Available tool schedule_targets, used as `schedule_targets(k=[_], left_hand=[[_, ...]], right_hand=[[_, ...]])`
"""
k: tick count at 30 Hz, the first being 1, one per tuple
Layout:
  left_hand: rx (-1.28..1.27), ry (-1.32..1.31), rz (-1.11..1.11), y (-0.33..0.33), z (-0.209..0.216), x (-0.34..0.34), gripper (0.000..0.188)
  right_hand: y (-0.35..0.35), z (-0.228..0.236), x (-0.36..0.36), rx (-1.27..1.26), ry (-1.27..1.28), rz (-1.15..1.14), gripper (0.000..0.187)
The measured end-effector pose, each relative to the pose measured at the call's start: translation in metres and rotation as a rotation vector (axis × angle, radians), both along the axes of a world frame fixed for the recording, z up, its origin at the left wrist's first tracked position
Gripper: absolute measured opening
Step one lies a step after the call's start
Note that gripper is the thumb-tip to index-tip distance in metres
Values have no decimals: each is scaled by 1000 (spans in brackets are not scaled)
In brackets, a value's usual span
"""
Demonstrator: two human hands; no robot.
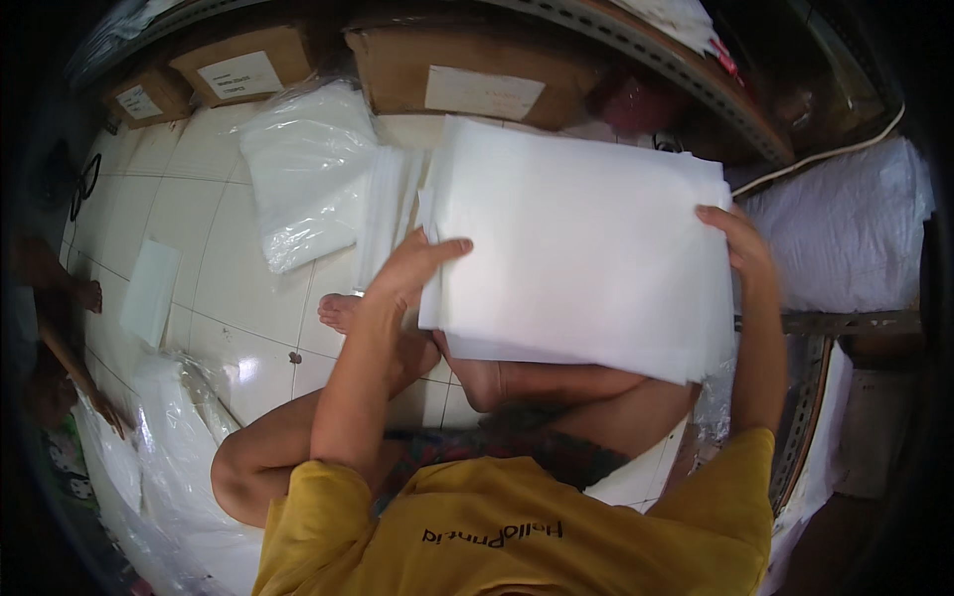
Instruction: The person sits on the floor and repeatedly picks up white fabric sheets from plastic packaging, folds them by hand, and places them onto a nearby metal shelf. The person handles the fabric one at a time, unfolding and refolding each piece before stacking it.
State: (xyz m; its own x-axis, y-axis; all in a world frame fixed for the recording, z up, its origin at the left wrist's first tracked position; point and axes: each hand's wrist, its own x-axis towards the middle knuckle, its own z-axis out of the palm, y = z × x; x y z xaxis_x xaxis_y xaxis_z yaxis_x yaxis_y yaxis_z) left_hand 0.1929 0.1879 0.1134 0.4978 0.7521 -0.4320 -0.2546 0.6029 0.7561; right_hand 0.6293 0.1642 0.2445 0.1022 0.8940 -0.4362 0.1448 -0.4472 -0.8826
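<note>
A thick stack of large white sheets (581, 248) is held up above my crossed legs, its edges slightly uneven. My left hand (409, 263) grips the stack's left side, thumb on top and fingers hidden underneath. On the opposite edge, my right hand (737, 236) clasps the sheets the same way, with the thumb over the top. Just past my left hand, more white sheets or flat packs (390, 204) lie on the floor, partly covered by the stack. Whether the sheets are paper or thin plastic I cannot tell.
A clear plastic-wrapped white pack (308, 174) lies on the tiled floor (224, 238). Cardboard boxes (447, 74) line the back under a metal shelf (686, 84). A wrapped bundle (845, 228) stands at right. Plastic wrapping (184, 427) lies at left, near another person's hand (99, 412).
</note>
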Motion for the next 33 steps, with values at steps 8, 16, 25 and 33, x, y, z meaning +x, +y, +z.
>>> schedule_targets(k=[8, 16, 25, 33], left_hand=[[56, 353, -122, 31, -124, 64, 49], [-244, 489, -127, 34, -100, 83, 52], [139, 507, 33, 8, 2, 145, 35], [377, 293, 177, -11, 171, 177, 47]], right_hand=[[36, -255, 57, -123, -79, -178, 103], [19, -253, 54, -120, -159, -93, 116], [15, -256, 48, -55, 37, -264, 105], [4, -227, -20, -118, 1063, -191, 81]])
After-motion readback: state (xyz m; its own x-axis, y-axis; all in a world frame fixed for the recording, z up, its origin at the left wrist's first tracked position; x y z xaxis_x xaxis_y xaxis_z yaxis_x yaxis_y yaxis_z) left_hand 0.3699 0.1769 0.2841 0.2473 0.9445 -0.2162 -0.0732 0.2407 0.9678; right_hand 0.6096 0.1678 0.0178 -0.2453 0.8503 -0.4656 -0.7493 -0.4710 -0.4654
